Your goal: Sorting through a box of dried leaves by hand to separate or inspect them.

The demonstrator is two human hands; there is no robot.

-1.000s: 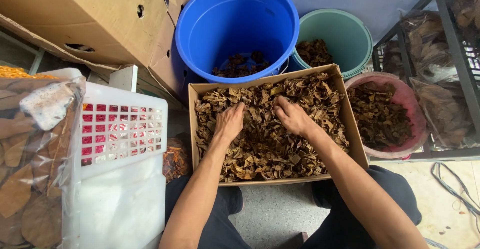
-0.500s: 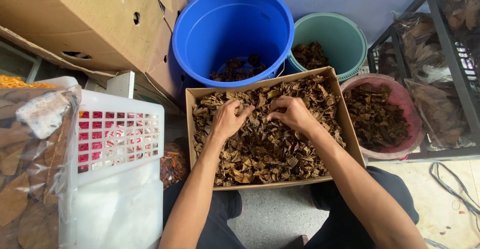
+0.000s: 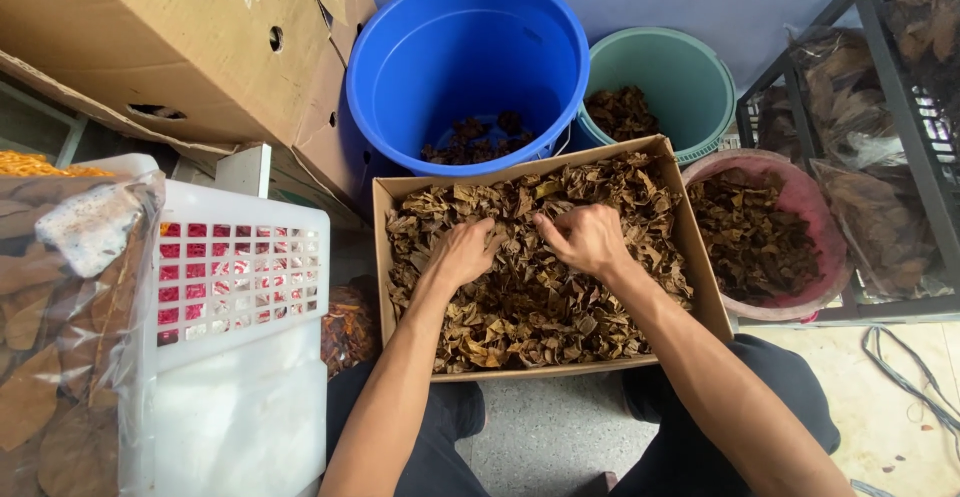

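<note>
Both the left hand [image 3: 462, 254] and right hand [image 3: 587, 240] pinch dried leaves [image 3: 530, 307] in the cardboard box [image 3: 700, 287], with buckets [image 3: 460, 47] close behind for reach.

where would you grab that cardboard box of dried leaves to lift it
Probably by the two short side walls of the cardboard box, one hand per side, fingers under the base. It is a shallow open tray heaped with loose dried leaves, so keeping it level matters. The left hand and right hand are in the leaves. The pink bucket crowds its right wall.

Bright, even daylight; sharp focus, edges slightly bowed.
</note>
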